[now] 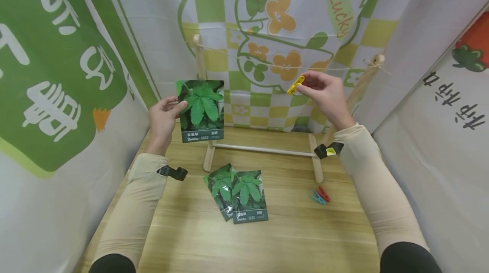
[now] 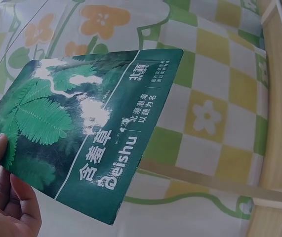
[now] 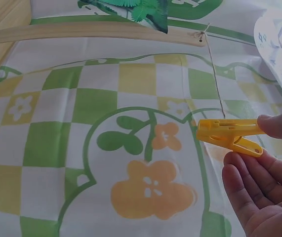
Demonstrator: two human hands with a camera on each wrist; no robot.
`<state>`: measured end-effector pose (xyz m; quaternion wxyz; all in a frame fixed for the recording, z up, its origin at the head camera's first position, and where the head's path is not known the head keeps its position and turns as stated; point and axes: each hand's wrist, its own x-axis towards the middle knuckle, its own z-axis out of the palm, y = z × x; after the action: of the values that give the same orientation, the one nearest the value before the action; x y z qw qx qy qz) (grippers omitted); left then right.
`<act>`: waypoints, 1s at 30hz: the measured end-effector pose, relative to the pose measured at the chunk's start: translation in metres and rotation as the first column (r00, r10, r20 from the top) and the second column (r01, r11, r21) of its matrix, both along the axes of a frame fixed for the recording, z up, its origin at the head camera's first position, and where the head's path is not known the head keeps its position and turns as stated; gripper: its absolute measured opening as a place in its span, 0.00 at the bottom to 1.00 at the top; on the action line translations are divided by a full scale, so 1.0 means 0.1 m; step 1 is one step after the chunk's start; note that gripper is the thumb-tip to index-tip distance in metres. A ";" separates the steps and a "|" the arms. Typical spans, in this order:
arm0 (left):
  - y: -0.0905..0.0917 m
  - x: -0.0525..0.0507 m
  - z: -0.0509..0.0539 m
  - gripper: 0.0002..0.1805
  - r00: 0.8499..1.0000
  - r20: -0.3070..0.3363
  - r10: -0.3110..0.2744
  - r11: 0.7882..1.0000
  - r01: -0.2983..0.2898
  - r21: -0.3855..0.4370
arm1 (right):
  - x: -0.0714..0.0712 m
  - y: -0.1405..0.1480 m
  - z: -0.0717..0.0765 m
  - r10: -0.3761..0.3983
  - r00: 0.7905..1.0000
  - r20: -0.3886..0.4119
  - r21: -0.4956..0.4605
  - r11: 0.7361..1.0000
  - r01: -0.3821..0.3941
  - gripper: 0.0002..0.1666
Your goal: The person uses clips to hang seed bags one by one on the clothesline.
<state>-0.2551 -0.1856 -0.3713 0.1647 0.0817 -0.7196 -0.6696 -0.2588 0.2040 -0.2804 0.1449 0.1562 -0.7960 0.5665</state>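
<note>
Wood-grain table (image 1: 294, 239) nearest, well below both hands' fingers. Two packets lie on it, lower and between the hands: front packet (image 1: 250, 196) reads "Beishu", overlapping rear packet (image 1: 219, 188), whose lettering is partly covered. Blue peg (image 1: 318, 198) and red peg (image 1: 324, 194) together on the table, below the right fingers.

Left hand (image 1: 162, 120): thumb in front, fingers behind, pinching the left edge of a raised packet (image 1: 202, 111). Leaf picture; dark label reads "Beishu" and 含羞草; smaller print mostly illegible, glare over part of it in left wrist view. Right hand (image 1: 326, 94): thumb and fingers pinch yellow peg (image 1: 296, 85), its nose pointing away from the fingertips.

Wooden stand (image 1: 263, 150) behind; raised packet blocks part of its left post. String (image 1: 248, 57) runs between post tops, higher than the left fingers, passing just above the right ones in head view. Farthest, checked cloth (image 1: 208, 5) with flowers and "Lucky", up past the right fingers.
</note>
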 end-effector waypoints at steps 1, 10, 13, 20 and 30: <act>0.01 -0.01 0.01 0.12 1.000 -0.004 -0.002 1.000 0.002 -0.001 | -0.01 -0.02 0.03 0.002 1.000 -0.001 -0.001 1.000 -0.002 0.17; 0.15 -0.10 0.08 0.08 0.999 -0.033 -0.035 0.999 0.035 0.013 | -0.13 -0.16 0.23 0.011 1.000 -0.008 0.036 0.999 -0.010 0.17; 0.18 -0.13 0.10 0.11 0.998 -0.037 -0.051 0.999 0.052 0.006 | -0.17 -0.23 0.29 0.028 0.998 -0.050 0.043 0.999 -0.026 0.17; 0.26 -0.20 0.13 0.14 0.996 -0.043 -0.072 0.997 0.074 0.033 | -0.28 -0.45 0.38 0.072 0.976 -0.203 0.016 0.997 -0.070 0.14; 0.44 -0.28 0.18 0.14 0.995 -0.031 -0.096 0.995 0.097 0.038 | -0.39 -0.80 0.56 0.087 0.961 -0.264 0.126 0.990 -0.055 0.11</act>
<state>-0.2828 -0.1420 -0.3537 0.1411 0.0402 -0.7070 -0.6918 -0.2982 0.1240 -0.2248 0.2217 0.2685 -0.7948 0.4970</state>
